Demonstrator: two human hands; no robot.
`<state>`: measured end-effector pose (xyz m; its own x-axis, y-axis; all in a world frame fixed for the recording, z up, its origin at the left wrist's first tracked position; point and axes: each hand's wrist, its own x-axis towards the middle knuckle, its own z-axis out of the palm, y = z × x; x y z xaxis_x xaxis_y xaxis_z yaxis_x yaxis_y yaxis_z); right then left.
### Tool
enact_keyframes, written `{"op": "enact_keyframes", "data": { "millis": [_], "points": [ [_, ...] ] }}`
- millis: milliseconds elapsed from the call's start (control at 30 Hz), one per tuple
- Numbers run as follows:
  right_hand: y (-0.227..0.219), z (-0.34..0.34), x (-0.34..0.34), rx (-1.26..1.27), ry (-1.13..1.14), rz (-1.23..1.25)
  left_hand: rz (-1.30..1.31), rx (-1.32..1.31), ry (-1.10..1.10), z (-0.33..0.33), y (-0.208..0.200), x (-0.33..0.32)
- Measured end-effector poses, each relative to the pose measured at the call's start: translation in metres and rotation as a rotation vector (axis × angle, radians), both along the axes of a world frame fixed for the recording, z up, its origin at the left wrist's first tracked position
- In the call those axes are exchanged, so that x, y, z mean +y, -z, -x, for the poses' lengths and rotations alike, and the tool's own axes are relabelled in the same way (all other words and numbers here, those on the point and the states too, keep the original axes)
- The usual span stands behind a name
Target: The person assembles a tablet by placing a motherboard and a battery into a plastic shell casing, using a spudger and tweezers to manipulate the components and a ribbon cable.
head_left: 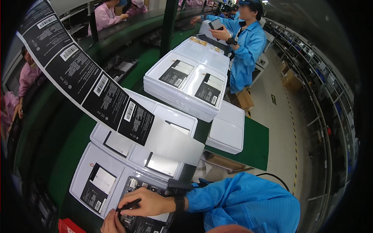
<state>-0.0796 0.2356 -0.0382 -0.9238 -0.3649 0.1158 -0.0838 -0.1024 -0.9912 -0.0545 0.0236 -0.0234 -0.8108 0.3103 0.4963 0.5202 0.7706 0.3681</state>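
Observation:
My right hand [147, 201] is closed around a short black tool [131, 204], its exact kind unclear. The fingers are bent over the left side of an opened flat electronic device [134, 183], whose circuit boards show. My left hand [112, 223] is partly cut off by the lower edge of the view. Its fingertips are pinched together by the device's edge, close to the tool, and what they hold is hidden. Left of the device, a black and silver flat battery [101, 180] lies in a white plastic tray [79, 182]. Another battery section [149, 225] shows below my right wrist.
A strip of black printed labels [95, 83] hangs across the left, its blank end [175, 143] above more battery trays. Stacked white trays [182, 101] stand beyond. A co-worker in blue [248, 46] holds a flat device at the far bench. A red object [70, 226] sits lower left.

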Motion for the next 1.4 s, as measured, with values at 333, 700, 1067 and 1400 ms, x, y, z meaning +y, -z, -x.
{"op": "enact_keyframes", "data": {
  "millis": [333,700,1067,1400],
  "points": [
    [0.000,-0.002,-0.003,0.037,0.053,0.006,-0.016,-0.080,-0.049,-0.002,-0.005,0.003],
    [-0.102,0.004,0.137,0.550,0.678,0.363,-0.028,-0.068,-0.031,-0.007,-0.002,0.001],
    [-0.189,0.015,0.306,0.543,1.225,0.206,-0.051,-0.039,0.004,-0.002,-0.003,0.004],
    [-0.174,0.021,0.288,0.464,1.188,0.165,-0.023,-0.044,-0.019,-0.003,-0.001,0.002]
  ]
}}
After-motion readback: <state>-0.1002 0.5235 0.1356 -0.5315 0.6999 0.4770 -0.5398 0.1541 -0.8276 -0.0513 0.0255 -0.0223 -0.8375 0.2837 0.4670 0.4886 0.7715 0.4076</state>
